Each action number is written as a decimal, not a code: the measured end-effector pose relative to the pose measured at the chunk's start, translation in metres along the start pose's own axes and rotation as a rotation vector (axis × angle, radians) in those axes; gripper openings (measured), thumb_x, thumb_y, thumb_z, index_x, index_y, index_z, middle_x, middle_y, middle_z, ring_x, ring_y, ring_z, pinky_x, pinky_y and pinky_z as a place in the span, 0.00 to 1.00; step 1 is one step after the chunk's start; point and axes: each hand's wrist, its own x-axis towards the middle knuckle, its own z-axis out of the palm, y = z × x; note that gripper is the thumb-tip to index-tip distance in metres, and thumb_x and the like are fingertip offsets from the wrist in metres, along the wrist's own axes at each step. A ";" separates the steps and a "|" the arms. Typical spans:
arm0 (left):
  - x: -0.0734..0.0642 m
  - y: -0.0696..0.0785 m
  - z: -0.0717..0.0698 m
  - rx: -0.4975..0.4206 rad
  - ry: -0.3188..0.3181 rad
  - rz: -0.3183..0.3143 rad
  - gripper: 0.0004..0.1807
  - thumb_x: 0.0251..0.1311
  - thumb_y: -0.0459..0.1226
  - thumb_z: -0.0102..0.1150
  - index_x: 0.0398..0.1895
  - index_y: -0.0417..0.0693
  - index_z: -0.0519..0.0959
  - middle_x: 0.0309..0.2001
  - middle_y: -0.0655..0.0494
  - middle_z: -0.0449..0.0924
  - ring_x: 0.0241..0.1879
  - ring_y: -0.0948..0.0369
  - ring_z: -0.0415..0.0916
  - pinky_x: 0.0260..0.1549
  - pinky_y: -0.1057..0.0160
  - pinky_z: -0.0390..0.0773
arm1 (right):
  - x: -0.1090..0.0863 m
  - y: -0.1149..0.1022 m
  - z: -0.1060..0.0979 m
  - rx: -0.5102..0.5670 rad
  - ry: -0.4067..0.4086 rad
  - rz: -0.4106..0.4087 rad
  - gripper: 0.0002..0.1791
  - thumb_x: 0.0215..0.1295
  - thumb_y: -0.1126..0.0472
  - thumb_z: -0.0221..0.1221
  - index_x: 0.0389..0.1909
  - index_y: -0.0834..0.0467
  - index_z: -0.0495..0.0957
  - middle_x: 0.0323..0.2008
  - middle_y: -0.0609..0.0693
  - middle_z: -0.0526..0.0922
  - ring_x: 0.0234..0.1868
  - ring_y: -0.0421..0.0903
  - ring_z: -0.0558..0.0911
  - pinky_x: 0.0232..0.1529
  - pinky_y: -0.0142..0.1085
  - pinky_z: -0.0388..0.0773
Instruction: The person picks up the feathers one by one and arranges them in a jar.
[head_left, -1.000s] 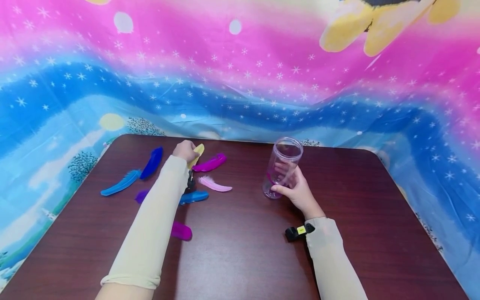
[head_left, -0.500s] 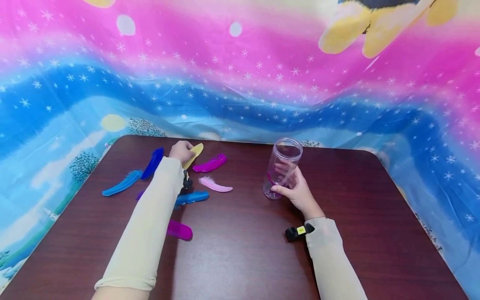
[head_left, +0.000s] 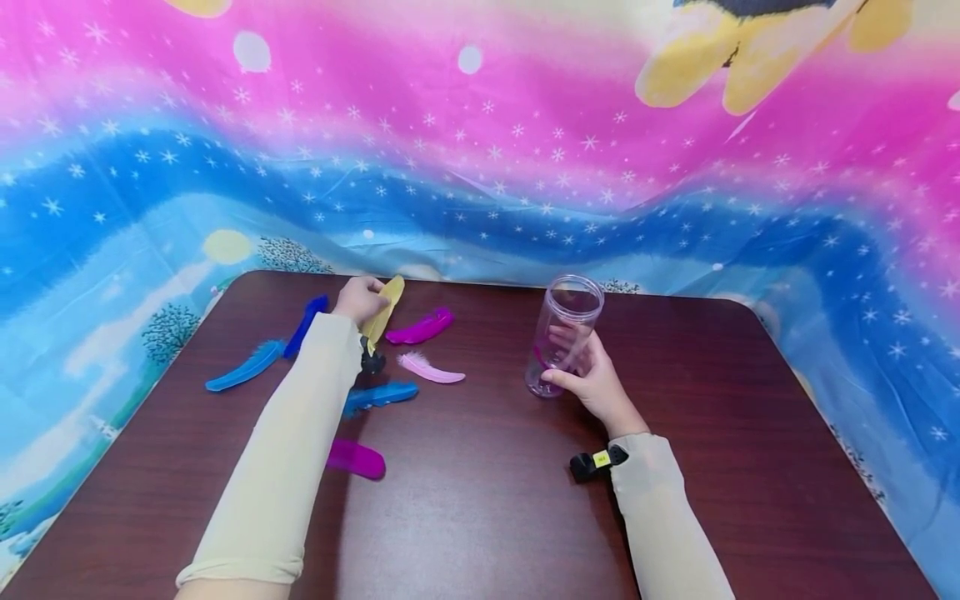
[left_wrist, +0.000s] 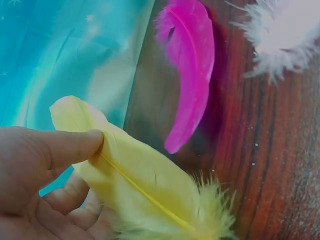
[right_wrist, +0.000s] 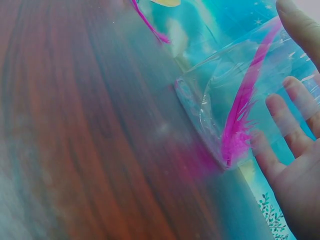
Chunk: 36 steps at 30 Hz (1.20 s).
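Note:
My left hand pinches a yellow feather near its tip, over the far left part of the table. Thumb and fingers grip its flat end in the left wrist view, and the fluffy end of the feather points away from the palm. At the right, my right hand holds a clear plastic jar, thumb in front and fingers behind. The jar stands slightly tilted, its wide mouth uncovered at the top. Inside it leans a magenta feather.
Loose feathers lie around the left arm: a magenta one, a pale pink one, a blue one and several others. The dark wood table ends against a printed cloth backdrop behind and at both sides.
The left hand has moved slightly left and lifted the yellow feather, which now shows more of its length. The sleeve covers the purple feather. The right hand and jar stay put.

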 end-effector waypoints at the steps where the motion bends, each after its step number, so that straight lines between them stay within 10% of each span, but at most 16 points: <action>1: -0.001 0.001 -0.001 -0.003 0.000 0.002 0.19 0.67 0.32 0.57 0.58 0.30 0.76 0.57 0.33 0.76 0.51 0.44 0.77 0.54 0.48 0.79 | 0.000 0.000 0.000 -0.001 0.000 -0.001 0.45 0.58 0.78 0.67 0.74 0.56 0.58 0.70 0.63 0.69 0.71 0.59 0.69 0.73 0.53 0.61; 36: -0.009 0.011 -0.014 -0.232 0.118 0.100 0.16 0.68 0.30 0.61 0.55 0.29 0.76 0.54 0.32 0.79 0.54 0.42 0.79 0.53 0.47 0.81 | -0.002 -0.002 0.000 -0.015 -0.012 -0.017 0.46 0.58 0.77 0.68 0.75 0.58 0.57 0.70 0.62 0.69 0.71 0.58 0.69 0.67 0.30 0.68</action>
